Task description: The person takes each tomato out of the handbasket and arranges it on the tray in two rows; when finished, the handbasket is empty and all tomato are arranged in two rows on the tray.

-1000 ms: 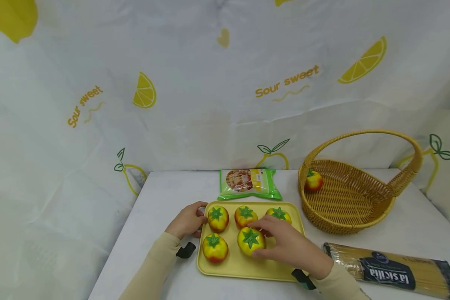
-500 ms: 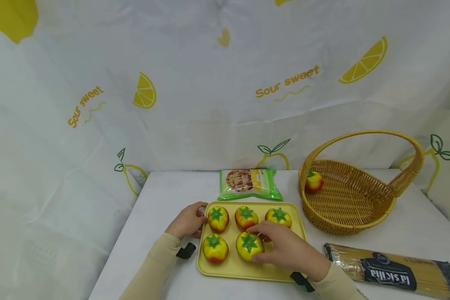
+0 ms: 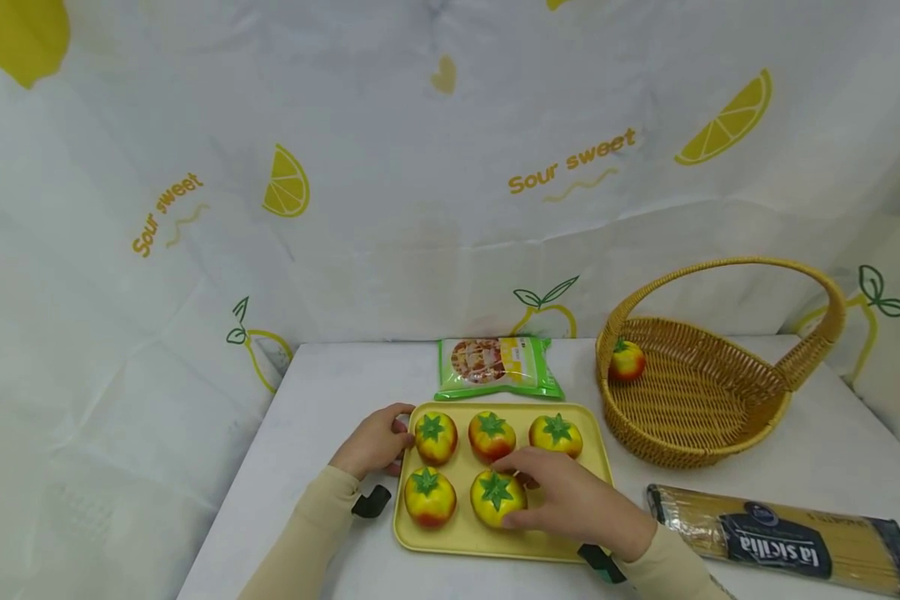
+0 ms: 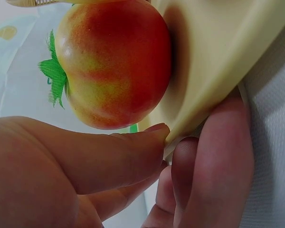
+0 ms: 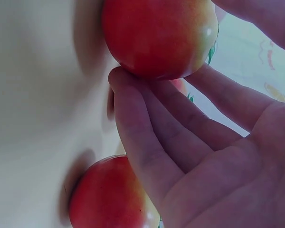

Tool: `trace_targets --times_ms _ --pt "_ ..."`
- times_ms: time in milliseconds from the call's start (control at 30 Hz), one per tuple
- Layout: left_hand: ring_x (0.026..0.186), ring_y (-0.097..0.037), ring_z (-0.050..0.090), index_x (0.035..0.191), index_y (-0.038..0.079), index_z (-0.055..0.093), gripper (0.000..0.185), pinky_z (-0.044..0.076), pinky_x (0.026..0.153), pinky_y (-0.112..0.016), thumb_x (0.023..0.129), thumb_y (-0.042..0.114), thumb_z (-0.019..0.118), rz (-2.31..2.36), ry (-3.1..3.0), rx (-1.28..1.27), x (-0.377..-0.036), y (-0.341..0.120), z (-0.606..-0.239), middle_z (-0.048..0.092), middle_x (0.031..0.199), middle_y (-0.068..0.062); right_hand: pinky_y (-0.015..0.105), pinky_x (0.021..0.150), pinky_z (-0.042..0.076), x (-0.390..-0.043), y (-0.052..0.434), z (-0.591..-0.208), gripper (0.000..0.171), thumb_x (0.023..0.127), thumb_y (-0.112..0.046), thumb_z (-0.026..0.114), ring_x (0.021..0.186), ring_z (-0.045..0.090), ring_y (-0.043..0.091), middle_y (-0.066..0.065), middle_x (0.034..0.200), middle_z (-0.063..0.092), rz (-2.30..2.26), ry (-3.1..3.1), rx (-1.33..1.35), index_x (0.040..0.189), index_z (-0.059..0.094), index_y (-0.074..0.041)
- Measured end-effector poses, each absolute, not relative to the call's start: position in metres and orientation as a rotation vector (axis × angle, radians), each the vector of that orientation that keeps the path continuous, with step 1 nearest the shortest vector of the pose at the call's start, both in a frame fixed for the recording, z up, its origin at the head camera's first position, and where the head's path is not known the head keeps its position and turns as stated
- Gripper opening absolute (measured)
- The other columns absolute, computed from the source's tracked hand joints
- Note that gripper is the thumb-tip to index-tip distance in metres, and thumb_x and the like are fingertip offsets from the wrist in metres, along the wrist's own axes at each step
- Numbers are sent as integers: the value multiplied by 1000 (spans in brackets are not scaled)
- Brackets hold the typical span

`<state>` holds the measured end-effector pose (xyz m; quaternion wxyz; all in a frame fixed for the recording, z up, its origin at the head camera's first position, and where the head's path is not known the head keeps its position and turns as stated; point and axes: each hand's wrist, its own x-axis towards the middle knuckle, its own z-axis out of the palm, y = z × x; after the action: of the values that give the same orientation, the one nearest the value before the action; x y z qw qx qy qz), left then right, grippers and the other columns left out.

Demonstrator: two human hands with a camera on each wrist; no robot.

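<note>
My left hand [image 3: 372, 440] grips the left rim of a yellow rectangular tray [image 3: 540, 542]. In the left wrist view, its thumb [image 4: 128, 156] lies at the tray's rim, with other fingers curled beneath. My right hand [image 3: 585, 502] holds a red-and-yellow tomato [image 3: 498, 498] with a green star-shaped top, in the tray's front row. Fingers bend round this tomato [image 5: 159, 35] in the right wrist view; whether it touches the tray is unclear. Several like tomatoes stand on the tray: a back row, including a left one [image 3: 436, 438], and one at front left [image 3: 430, 497].
A wicker basket [image 3: 693, 457] with a tall handle stands right of the tray, one tomato [image 3: 627, 362] inside at its left. A green snack packet [image 3: 495, 367] lies behind the tray. A spaghetti pack [image 3: 787, 537] lies at front right. A lemon-print cloth [image 3: 390, 192] hangs behind.
My right hand has shifted the tomato slightly left and toward me, away from the back row. The left hand stays on the tray's rim.
</note>
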<state>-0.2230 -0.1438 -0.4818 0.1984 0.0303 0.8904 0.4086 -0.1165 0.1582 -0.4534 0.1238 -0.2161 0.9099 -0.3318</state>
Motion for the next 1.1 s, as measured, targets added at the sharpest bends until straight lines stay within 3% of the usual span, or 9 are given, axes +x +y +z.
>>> trace_targets --times_ms 1100 --pt "85 -20 67 154 14 57 51 65 63 -30 104 11 69 1128 2489 74 -222 -143 -477 65 116 -11 39 100 61 -117 159 -452 61 88 -50 89 113 66 9 -9 135 71 -930 2633 -623 138 70 -20"
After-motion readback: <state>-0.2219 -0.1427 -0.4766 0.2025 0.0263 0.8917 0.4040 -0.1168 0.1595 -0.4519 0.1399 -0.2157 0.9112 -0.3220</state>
